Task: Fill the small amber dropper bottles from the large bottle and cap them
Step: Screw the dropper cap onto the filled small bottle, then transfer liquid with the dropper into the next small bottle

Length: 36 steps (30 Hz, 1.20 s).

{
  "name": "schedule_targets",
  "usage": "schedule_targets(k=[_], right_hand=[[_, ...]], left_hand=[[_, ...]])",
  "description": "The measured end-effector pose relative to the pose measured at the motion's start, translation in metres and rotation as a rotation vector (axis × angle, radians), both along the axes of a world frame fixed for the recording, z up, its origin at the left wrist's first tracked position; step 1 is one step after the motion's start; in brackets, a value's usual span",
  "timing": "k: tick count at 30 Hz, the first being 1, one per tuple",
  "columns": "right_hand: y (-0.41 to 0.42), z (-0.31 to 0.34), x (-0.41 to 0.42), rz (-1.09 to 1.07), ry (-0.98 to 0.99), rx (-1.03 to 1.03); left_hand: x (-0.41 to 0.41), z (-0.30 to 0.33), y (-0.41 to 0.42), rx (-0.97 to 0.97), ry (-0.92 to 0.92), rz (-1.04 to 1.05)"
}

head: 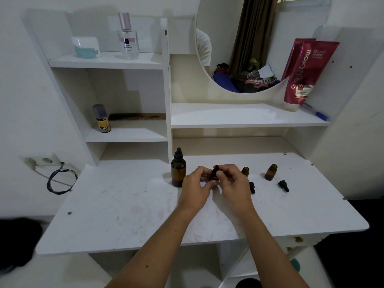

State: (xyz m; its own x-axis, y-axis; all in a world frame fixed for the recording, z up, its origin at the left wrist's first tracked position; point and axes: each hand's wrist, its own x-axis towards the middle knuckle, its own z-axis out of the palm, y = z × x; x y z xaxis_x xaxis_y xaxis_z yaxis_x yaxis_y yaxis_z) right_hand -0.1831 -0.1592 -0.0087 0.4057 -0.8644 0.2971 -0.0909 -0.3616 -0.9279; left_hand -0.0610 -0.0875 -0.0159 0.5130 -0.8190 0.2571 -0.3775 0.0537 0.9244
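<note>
Capping step: left hand (196, 182) grips small bottle (214, 177), right hand (232, 179) pinches its dropper cap (216, 169); next likely needs twisting tight, then open bottle (245, 171)

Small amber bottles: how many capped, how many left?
None visibly finished. Both hands, left and right, hold one small bottle, dropper cap on. Two open bottles remain, dropper caps lying beside them. Large bottle stands capped. Fill levels unreadable.
</note>
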Motion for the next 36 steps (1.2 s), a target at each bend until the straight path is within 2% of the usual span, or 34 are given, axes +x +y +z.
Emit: schedule_targets(k=[8, 13, 17, 21, 24, 27, 32, 36], right_hand=[[0.007, -0.002, 0.004, -0.075, 0.069, -0.115], [0.016, 0.003, 0.002, -0.074, 0.049, -0.096], [0.027, 0.005, -0.005, -0.193, 0.051, -0.129], [0.047, 0.013, -0.005, -0.302, -0.008, -0.253], [0.055, 0.035, 0.014, -0.214, -0.009, -0.367], [0.053, 0.057, 0.040, -0.087, 0.046, -0.409], [0.047, 0.075, 0.069, 0.071, 0.161, -0.281], [0.045, 0.080, 0.076, 0.080, 0.168, -0.227]], left_hand=[[-0.001, -0.003, 0.000, 0.021, -0.044, 0.034], [-0.007, 0.005, 0.010, 0.094, -0.059, 0.062], [-0.011, 0.008, 0.038, 0.107, -0.007, 0.073], [-0.001, 0.010, 0.075, 0.058, 0.048, 0.185], [0.014, 0.016, 0.088, 0.014, 0.071, 0.317], [0.031, 0.019, 0.087, 0.029, 0.060, 0.357], [0.051, 0.013, 0.067, 0.106, 0.052, 0.267], [0.056, 0.008, 0.061, 0.114, 0.045, 0.221]])
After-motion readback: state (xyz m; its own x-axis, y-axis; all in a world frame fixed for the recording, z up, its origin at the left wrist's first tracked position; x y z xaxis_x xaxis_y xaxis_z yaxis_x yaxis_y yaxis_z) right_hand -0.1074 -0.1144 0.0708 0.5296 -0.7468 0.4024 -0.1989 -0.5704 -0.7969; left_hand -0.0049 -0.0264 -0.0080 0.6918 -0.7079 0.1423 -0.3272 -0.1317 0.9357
